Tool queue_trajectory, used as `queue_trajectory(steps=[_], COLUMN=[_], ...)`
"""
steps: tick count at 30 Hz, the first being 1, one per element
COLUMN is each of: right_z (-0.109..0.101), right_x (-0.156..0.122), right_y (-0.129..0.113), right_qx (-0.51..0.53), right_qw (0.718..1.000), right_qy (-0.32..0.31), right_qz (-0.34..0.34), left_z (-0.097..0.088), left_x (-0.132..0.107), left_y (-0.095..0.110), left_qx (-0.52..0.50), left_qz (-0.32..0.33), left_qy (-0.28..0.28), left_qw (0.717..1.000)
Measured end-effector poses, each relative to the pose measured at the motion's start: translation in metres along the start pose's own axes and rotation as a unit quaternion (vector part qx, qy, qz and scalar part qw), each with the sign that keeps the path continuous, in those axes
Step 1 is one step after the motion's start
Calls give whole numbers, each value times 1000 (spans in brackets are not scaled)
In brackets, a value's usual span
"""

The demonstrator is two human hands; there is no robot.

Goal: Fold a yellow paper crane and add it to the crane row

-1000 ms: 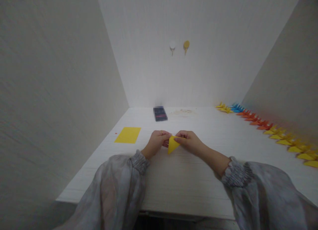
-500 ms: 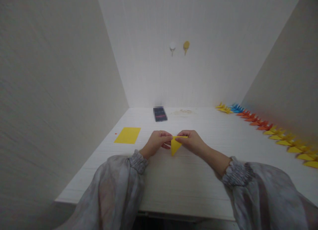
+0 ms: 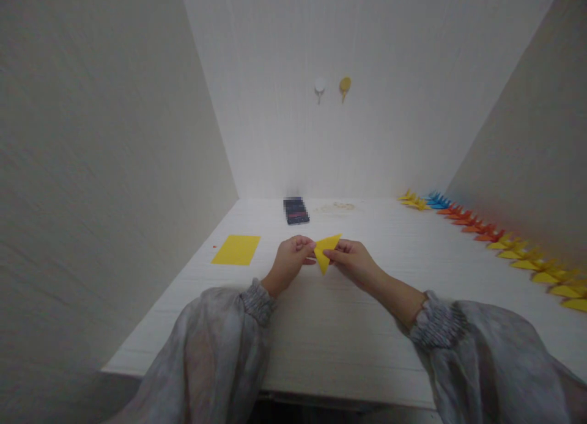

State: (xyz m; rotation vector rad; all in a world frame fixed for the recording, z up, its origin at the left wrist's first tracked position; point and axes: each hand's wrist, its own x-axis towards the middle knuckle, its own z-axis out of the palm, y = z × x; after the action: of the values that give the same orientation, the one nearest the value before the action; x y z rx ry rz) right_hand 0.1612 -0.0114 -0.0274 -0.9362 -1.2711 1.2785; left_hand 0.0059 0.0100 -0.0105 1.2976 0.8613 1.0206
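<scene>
A folded piece of yellow paper (image 3: 324, 252), roughly triangular, is held up between my two hands above the table. My left hand (image 3: 293, 257) pinches its left corner between thumb and fingers. On the other side, my right hand (image 3: 351, 256) grips it with the thumb on the near face and the fingers behind. One point of the paper aims down, another up and to the right. The fingers behind the paper are partly hidden. Left of my left hand, a flat yellow paper sheet (image 3: 236, 250) lies on the table.
Folded paper birds line the right side of the white table (image 3: 348, 338): yellow ones (image 3: 545, 266), orange ones (image 3: 472, 222) and blue ones (image 3: 436, 200). A dark phone (image 3: 296, 211) lies near the back wall, which bears a white hook (image 3: 320, 88) and a yellow hook (image 3: 345, 87).
The folded paper has turned in my hands; its upper right corner has risen and its broad face now shows. Both hands stay on it, with the fingers slightly shifted.
</scene>
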Motion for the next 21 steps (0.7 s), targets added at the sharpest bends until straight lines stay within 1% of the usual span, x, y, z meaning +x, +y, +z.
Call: queue_trajectory(steps=[3, 7, 11, 16, 21], right_z=[-1, -1, 0, 2, 4], right_x=[-1, -3, -3, -4, -5], right_y=[-2, -5, -5, -10, -17], right_qx=[4, -3, -26, -30, -40], right_qw=[1000, 1000, 999, 999, 998], right_qy=[5, -7, -6, 25, 47], right_qz=[-12, 5, 18, 15, 11], left_z=[1, 0, 0, 1, 2], left_x=[-1, -3, -2, -3, -4], left_y=[2, 2, 1, 3, 6], left_qx=[-2, 20, 35, -4, -29], left_qz=[-2, -20, -42, -52, -60], left_qy=[-20, -41, -30, -20, -25], left_qw=[1000, 999, 998, 998, 997])
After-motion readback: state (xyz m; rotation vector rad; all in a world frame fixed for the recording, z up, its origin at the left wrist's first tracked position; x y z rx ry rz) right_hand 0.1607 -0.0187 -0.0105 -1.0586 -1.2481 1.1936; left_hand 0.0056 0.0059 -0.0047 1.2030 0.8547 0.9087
